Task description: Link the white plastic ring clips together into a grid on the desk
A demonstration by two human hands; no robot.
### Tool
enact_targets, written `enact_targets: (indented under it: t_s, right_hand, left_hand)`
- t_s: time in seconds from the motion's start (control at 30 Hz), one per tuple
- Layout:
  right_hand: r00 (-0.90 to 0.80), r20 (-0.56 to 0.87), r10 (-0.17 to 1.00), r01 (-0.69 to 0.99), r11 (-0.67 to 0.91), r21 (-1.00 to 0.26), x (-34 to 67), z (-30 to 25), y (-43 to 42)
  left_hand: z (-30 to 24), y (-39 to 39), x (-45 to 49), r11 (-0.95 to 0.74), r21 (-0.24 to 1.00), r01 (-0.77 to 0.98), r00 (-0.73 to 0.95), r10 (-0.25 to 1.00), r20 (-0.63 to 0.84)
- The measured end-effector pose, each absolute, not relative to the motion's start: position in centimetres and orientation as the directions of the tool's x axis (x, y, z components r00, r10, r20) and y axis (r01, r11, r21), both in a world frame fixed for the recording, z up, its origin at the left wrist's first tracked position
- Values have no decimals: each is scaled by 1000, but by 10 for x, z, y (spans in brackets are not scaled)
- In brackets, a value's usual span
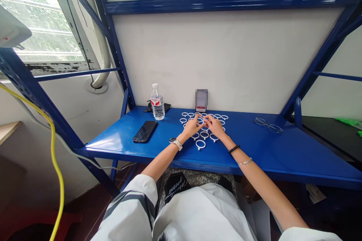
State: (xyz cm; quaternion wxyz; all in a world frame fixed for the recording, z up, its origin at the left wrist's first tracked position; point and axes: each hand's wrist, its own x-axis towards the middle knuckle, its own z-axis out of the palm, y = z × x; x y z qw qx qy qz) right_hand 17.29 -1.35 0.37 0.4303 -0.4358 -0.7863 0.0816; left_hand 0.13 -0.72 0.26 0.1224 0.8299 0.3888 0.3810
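Observation:
Several small white plastic rings [200,144] lie spread on the blue metal shelf [254,150] in front of me. My left hand [193,127], with a watch on its wrist, and my right hand [215,126], with a bead bracelet and a thin bangle, meet over the middle of the group. Both sets of fingertips are pinched together where they touch, on what looks like one white ring, though it is too small to see clearly. More white rings lie in a row behind the hands and in front of them.
A water bottle [157,102] stands left of the rings, with a dark phone [145,131] lying in front of it. A small card-like object [201,100] leans against the wall behind the rings. Glasses [268,124] lie at right. Blue rack posts frame both sides; a yellow cable [53,147] hangs left.

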Motion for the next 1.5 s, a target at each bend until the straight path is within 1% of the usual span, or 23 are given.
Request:
enact_targets:
  t_s: [0.27, 0.53, 0.73, 1.2, 1.5]
  right_hand:
    - [-243, 593, 768, 632, 589, -504, 173, 5, -14]
    - [-242, 600, 762, 665, 581, -469, 172, 10, -19]
    - [-250, 601, 759, 642, 595, -485, 171, 10, -20]
    - [-275, 594, 756, 619, 612, -492, 170, 11, -21]
    - [-287, 599, 748, 582, 633, -511, 170, 13, -22]
  left_hand:
    - [3, -7, 1, -667, 510, 543, 414, 741, 528]
    - [6, -10, 1, -649, 536, 540, 404, 758, 512]
    - [6, -11, 0, -653, 532, 539, 400, 754, 521]
    - [7, -11, -1, -644, 566, 514, 375, 763, 527]
    - [7, -11, -1, -620, 592, 515, 377, 784, 494]
